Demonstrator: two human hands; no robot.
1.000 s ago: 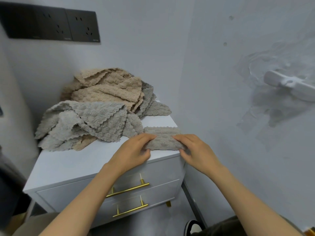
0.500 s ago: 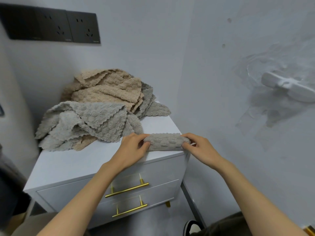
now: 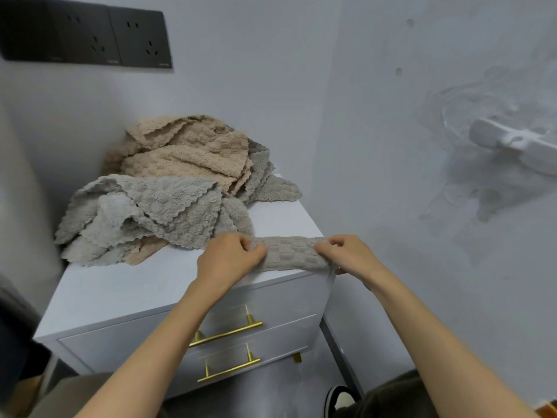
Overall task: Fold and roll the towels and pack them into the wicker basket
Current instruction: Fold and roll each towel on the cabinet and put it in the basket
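Observation:
A narrow folded grey towel [image 3: 291, 251] lies along the front right edge of the white cabinet top [image 3: 144, 285]. My left hand [image 3: 229, 259] grips its left end with curled fingers, and my right hand [image 3: 346, 254] pinches its right end at the cabinet's corner. Behind them a loose heap of grey towels [image 3: 150, 215] spreads over the left of the top, with beige towels [image 3: 187, 149] piled against the wall. No wicker basket is in view.
The cabinet has two drawers with gold handles [image 3: 226, 334]. A wall stands close on the right with a white fixture [image 3: 512, 143] sticking out. Dark sockets [image 3: 87, 34] sit on the back wall. A shoe [image 3: 340, 399] shows on the floor.
The folded grey towel has been narrowed into a thin strip along the cabinet's front edge. Both hands have gone from lying on it to gripping its two ends, further apart.

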